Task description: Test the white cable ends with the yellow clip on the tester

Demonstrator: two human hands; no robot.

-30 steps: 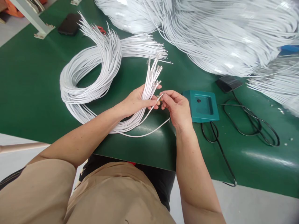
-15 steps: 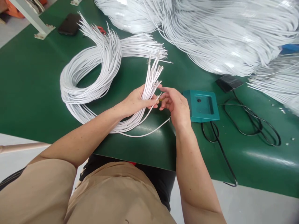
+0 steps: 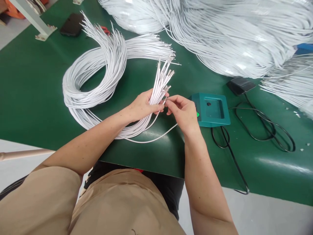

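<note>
My left hand [image 3: 143,106] is closed around a bunch of white wires [image 3: 157,85], whose stripped ends fan out above the fingers. At the right of the bunch, my right hand [image 3: 182,111] pinches the tip of one wire between thumb and fingertips, close to my left thumb. The same wires run down and left into a large coil [image 3: 85,94] on the green table. One loose wire [image 3: 151,142] curves below both hands to the right wrist. What the right fingertips cover is hidden.
A teal device [image 3: 212,111] with a green light and black cable sits right of my right hand. Beyond it lies a black pedal-like block [image 3: 241,86]. Large bundles of white wire [image 3: 234,39] fill the back right. A black object [image 3: 72,25] lies back left, near a metal post [image 3: 36,21].
My right hand has closed from loosely curled fingers into a pinch on the wire tip. The bunch in my left hand has shifted slightly right. The device's green light now shows.
</note>
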